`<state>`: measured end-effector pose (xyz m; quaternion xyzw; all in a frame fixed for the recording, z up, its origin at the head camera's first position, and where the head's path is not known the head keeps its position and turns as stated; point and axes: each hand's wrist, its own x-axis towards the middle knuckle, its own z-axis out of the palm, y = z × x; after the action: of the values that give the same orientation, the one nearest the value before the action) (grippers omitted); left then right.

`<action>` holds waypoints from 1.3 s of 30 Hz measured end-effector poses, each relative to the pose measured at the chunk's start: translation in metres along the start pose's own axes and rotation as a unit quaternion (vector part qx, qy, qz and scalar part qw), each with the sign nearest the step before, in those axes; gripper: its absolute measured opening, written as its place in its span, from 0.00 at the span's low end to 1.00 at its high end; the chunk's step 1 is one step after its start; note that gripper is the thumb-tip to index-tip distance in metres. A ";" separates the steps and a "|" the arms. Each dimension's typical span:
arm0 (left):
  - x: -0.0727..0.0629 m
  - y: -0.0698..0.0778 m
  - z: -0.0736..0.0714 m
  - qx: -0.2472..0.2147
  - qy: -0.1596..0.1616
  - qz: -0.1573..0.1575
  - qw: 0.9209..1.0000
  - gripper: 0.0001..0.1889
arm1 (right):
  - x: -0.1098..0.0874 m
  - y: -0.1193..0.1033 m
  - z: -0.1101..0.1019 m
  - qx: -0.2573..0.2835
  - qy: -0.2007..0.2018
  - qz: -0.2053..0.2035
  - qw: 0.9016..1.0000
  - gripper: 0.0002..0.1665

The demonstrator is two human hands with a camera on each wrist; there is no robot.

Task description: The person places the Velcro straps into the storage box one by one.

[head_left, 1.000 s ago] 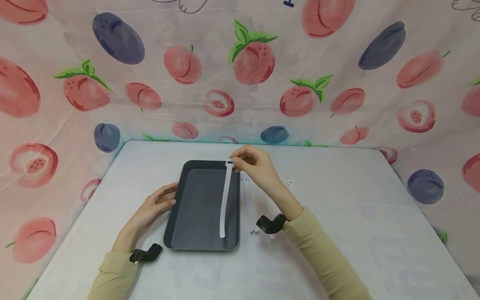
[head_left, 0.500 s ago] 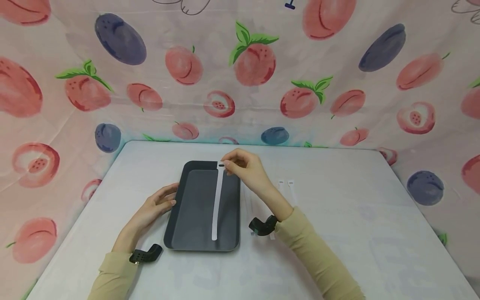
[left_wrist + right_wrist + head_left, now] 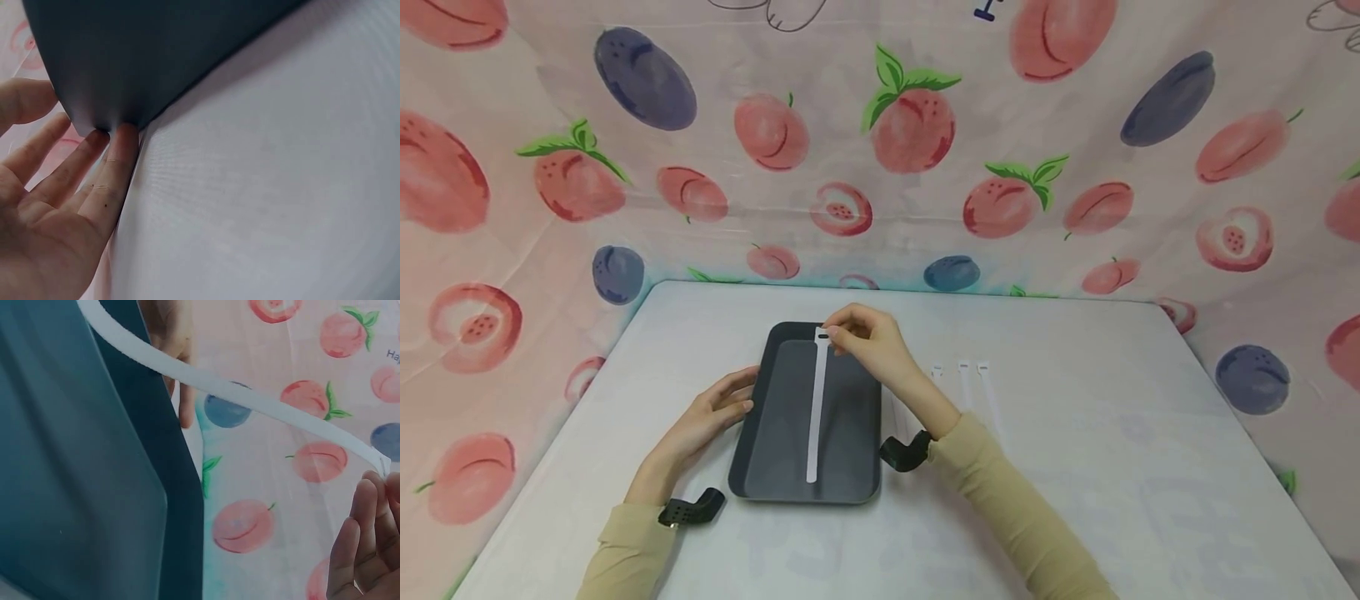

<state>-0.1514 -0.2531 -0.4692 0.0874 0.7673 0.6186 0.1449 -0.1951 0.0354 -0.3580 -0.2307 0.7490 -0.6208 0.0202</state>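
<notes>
My right hand (image 3: 876,346) pinches a white cable tie strap (image 3: 816,408) by its wide, slotted head. The strap stretches toward me above the dark grey rectangular tray (image 3: 853,450). In the right wrist view the strap (image 3: 250,397) curves from the fingertips, over the far rim, to above the tray (image 3: 69,437). On the tray's left side rests my left hand (image 3: 703,421). Seen from the left wrist, the extended fingers of the left hand (image 3: 69,206) touch the tray's outer wall (image 3: 137,62).
Several more white straps (image 3: 964,368) lie on the white table (image 3: 1112,450), right of the tray and partly behind my right forearm. A fruit-print cloth (image 3: 910,192) hangs behind the table.
My right hand has moved left, carrying the strap from the tray's right side to over its middle. More straps on the table have come into sight. The left hand and tray stay put.
</notes>
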 end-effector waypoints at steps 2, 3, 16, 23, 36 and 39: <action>0.000 0.000 -0.001 -0.001 -0.002 0.003 1.000 0.32 | 0.002 0.002 0.003 -0.004 -0.001 0.003 1.000 0.09; 0.000 0.000 -0.001 -0.003 -0.004 0.004 1.000 0.32 | 0.003 0.003 0.005 -0.005 -0.002 0.004 1.000 0.10; -0.001 -0.001 -0.002 -0.009 -0.008 0.008 1.000 0.32 | 0.015 0.021 0.022 0.025 -0.005 0.053 0.998 0.09; -0.001 -0.002 -0.002 -0.014 -0.009 0.008 1.000 0.32 | 0.022 0.030 0.030 0.059 -0.001 0.081 0.995 0.08; 0.000 -0.002 -0.002 -0.015 -0.010 0.007 1.000 0.31 | 0.027 0.041 0.043 0.061 -0.010 0.107 0.992 0.10; 0.000 -0.003 -0.002 -0.015 -0.009 0.006 1.000 0.31 | 0.028 0.042 0.047 0.061 -0.014 0.113 0.992 0.10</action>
<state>-0.1521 -0.2559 -0.4713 0.0960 0.7561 0.6299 0.1493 -0.2189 -0.0131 -0.4014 -0.1512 0.7304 -0.6560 0.1148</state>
